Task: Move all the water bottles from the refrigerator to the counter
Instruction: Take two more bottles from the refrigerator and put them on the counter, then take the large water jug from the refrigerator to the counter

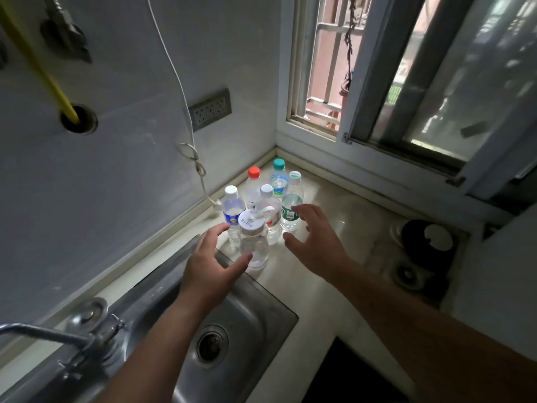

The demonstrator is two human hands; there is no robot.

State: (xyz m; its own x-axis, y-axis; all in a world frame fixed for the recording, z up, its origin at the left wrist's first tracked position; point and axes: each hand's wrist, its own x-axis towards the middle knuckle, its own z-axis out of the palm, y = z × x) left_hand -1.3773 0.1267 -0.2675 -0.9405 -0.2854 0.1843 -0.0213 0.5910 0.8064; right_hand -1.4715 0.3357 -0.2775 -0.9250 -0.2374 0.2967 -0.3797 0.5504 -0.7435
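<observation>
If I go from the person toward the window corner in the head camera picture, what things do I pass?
Sink drain → left hand → BinHua-capped bottle → red-capped bottle → teal-capped bottle → window frame.

Count, counter corner by sink.
Water bottles (255, 225): 6, upright. Hands: 2. Sink (255, 309): 1. Tap (58, 333): 1. Wall socket strip (209, 109): 1.

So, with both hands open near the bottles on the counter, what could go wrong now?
1. The nearest bottle stands right at the sink edge; a nudge from the left hand could tip it in.
2. The bottles stand packed together, so the right hand, close to the green-label bottle, might knock several over.
</observation>
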